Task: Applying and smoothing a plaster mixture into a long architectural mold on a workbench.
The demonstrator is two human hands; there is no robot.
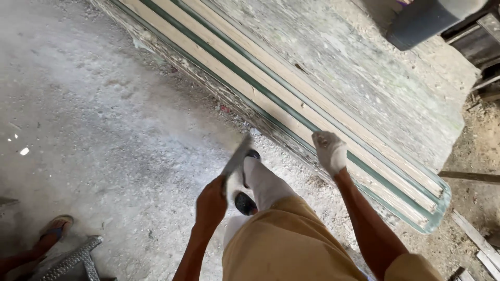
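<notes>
My left hand [211, 204] is closed around the handle of a flat grey blade-like tool [237, 157] that points up and away, over the dusty floor. My right hand [329, 151], in a dusty white glove, rests on the near edge of a long stack of flat panels [291, 99] with tan and green layers, which lies diagonally across the view. Below the hands are my dust-covered leg, a dark sandal [245, 203] and tan shorts [286, 244].
Grey dusty concrete floor [104, 119] fills the left side. Another person's sandalled foot [56, 228] and a patterned metal bar [73, 260] sit at the bottom left. A dark bucket [422, 21] stands on the panels' far side, with wood planks [476, 234] at right.
</notes>
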